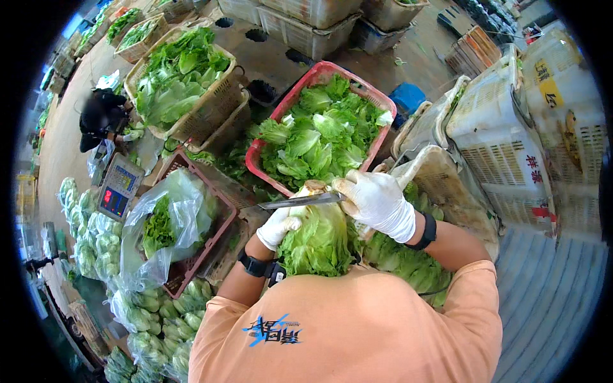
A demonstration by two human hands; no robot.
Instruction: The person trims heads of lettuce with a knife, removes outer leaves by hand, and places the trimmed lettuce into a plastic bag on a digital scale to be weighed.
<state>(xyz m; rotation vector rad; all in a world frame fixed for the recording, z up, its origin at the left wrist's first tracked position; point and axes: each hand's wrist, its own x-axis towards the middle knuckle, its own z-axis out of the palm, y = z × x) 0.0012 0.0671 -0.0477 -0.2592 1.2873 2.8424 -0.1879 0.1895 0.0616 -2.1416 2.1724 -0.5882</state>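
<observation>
A head of lettuce [316, 239] is held close to my chest, its pale cut stem end turned up and away from me. My left hand [280, 226], in a white glove, grips the lettuce from its left side. My right hand [378, 201], gloved too, is closed around a knife, whose handle is hidden in the fist. The knife blade [300, 201] points left and lies across the lettuce just below the stem end. Right beyond my hands a red crate [255, 156] is heaped with loose green lettuce leaves [319, 137].
At left stand a digital scale [120, 185] and a brown crate [223, 226] holding a clear plastic bag of lettuce. Bagged vegetables [156, 319] lie lower left. More lettuce [408, 258] is by my right arm. Tall white crates [498, 140] stand right. A co-worker [102, 118] crouches far left.
</observation>
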